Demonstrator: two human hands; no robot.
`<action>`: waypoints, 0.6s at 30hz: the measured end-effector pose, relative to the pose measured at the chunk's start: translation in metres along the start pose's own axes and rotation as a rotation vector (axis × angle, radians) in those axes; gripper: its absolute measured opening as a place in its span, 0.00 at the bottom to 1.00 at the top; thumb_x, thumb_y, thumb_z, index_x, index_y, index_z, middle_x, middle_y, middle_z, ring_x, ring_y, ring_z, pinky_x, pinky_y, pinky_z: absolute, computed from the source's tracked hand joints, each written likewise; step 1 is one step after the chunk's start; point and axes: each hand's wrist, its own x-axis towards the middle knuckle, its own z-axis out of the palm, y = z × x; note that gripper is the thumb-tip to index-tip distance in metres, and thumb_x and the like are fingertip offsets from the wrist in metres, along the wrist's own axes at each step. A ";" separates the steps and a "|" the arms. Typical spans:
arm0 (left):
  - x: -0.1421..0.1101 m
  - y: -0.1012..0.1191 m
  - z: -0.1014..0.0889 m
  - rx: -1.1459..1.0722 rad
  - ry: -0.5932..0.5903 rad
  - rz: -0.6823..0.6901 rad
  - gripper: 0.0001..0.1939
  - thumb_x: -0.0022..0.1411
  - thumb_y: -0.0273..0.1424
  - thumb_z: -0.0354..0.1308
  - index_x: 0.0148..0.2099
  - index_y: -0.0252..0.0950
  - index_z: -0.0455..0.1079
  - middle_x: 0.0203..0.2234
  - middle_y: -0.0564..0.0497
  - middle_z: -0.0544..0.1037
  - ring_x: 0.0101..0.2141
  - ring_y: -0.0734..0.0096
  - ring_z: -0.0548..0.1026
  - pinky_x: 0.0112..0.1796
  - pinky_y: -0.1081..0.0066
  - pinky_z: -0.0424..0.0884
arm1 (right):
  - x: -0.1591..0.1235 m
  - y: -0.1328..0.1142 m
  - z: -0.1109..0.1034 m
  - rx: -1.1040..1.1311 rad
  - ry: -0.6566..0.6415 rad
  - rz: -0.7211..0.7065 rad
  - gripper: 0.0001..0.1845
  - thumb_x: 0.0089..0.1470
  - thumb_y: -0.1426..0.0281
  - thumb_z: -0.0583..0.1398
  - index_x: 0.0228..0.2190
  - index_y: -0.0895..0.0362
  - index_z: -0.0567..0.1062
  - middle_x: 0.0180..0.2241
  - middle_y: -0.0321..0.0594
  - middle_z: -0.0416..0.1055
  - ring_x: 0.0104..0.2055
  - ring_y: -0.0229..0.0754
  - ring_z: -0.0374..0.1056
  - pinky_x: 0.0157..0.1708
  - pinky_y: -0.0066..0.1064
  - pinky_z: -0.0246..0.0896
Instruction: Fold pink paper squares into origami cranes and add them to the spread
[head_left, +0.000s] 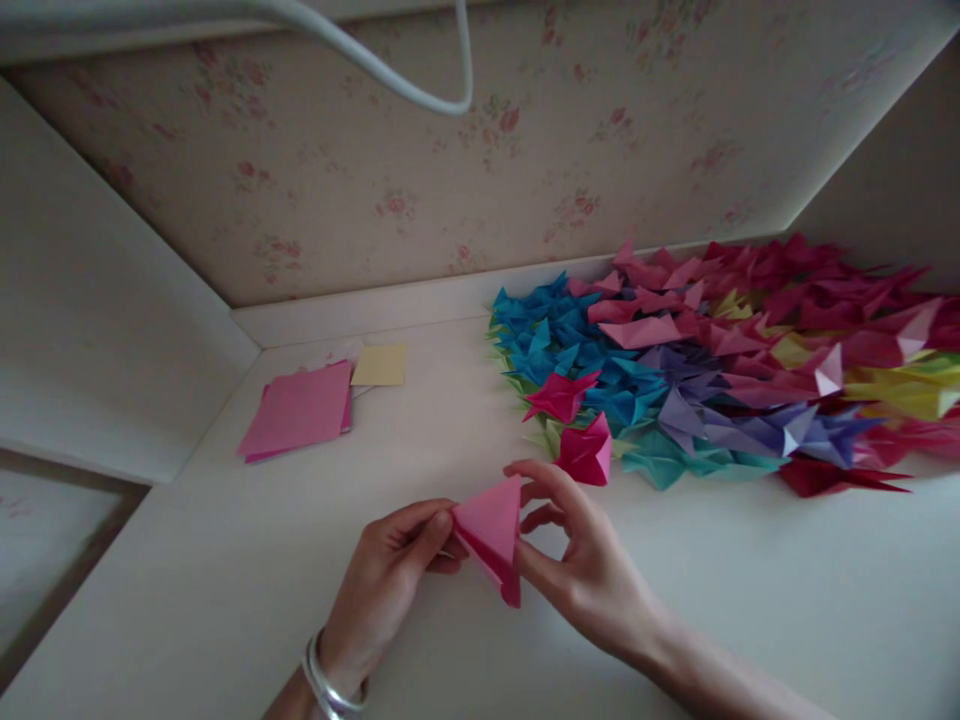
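Between my two hands, just above the white tabletop, is a pink sheet of origami paper (491, 525) folded into a triangular shape with a loose flap at its lower edge. My left hand (409, 550), with a silver bangle at the wrist, pinches the paper's left corner between thumb and fingers. On the paper's right edge, my right hand (574, 545) has its thumb and curled fingers around the side, closed lightly on it. Its fingertips are partly hidden behind the paper. Two magenta folded paper pieces (586, 450) lie just beyond my right hand.
A large heap of folded paper pieces (615, 390) in blue, pink, purple and yellow spreads along the back right. Pink square sheets (300, 410) are stacked at the left beside a small yellow square (379, 365). A white cable (405, 90) hangs before the floral wall.
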 end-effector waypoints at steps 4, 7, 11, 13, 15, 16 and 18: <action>-0.002 0.000 0.006 -0.003 -0.120 -0.028 0.15 0.61 0.42 0.62 0.41 0.36 0.81 0.33 0.48 0.83 0.33 0.65 0.79 0.37 0.70 0.77 | -0.002 -0.001 0.004 -0.089 -0.017 -0.049 0.32 0.46 0.80 0.62 0.52 0.51 0.65 0.45 0.42 0.69 0.42 0.43 0.70 0.37 0.33 0.71; -0.004 0.000 0.010 -0.082 -0.228 -0.071 0.16 0.62 0.41 0.62 0.43 0.36 0.81 0.34 0.48 0.83 0.35 0.65 0.79 0.40 0.68 0.76 | -0.003 0.005 0.008 -0.196 0.043 -0.142 0.31 0.46 0.81 0.61 0.52 0.51 0.65 0.44 0.43 0.69 0.40 0.43 0.70 0.35 0.32 0.71; -0.004 -0.001 0.012 -0.235 -0.265 -0.099 0.15 0.62 0.39 0.63 0.46 0.35 0.81 0.34 0.47 0.83 0.37 0.64 0.78 0.46 0.65 0.73 | -0.002 0.009 0.006 -0.372 0.112 -0.341 0.31 0.49 0.80 0.60 0.54 0.52 0.63 0.52 0.49 0.68 0.48 0.49 0.70 0.43 0.39 0.71; -0.004 -0.001 0.012 -0.278 -0.287 -0.113 0.15 0.62 0.37 0.64 0.48 0.36 0.80 0.35 0.47 0.83 0.38 0.65 0.78 0.46 0.64 0.73 | -0.003 0.007 0.003 -0.434 0.092 -0.399 0.32 0.50 0.78 0.62 0.55 0.53 0.62 0.53 0.52 0.67 0.51 0.53 0.69 0.46 0.42 0.70; -0.005 0.000 0.014 -0.305 -0.312 -0.134 0.15 0.62 0.35 0.64 0.49 0.36 0.80 0.37 0.46 0.83 0.38 0.64 0.78 0.45 0.65 0.72 | -0.004 0.005 -0.001 -0.473 0.051 -0.422 0.32 0.51 0.76 0.61 0.56 0.54 0.60 0.53 0.55 0.67 0.53 0.56 0.68 0.47 0.44 0.69; -0.006 0.001 0.015 -0.321 -0.324 -0.144 0.15 0.62 0.34 0.64 0.50 0.36 0.79 0.38 0.45 0.83 0.39 0.64 0.78 0.45 0.65 0.72 | -0.005 0.004 -0.002 -0.488 0.031 -0.424 0.32 0.51 0.76 0.61 0.57 0.54 0.60 0.54 0.55 0.67 0.53 0.56 0.68 0.48 0.44 0.68; -0.006 0.004 0.017 -0.358 -0.336 -0.150 0.15 0.61 0.33 0.65 0.50 0.36 0.79 0.39 0.45 0.83 0.40 0.64 0.78 0.46 0.66 0.72 | -0.006 0.004 -0.003 -0.504 0.012 -0.423 0.33 0.51 0.76 0.60 0.58 0.55 0.59 0.54 0.56 0.67 0.54 0.57 0.67 0.48 0.46 0.67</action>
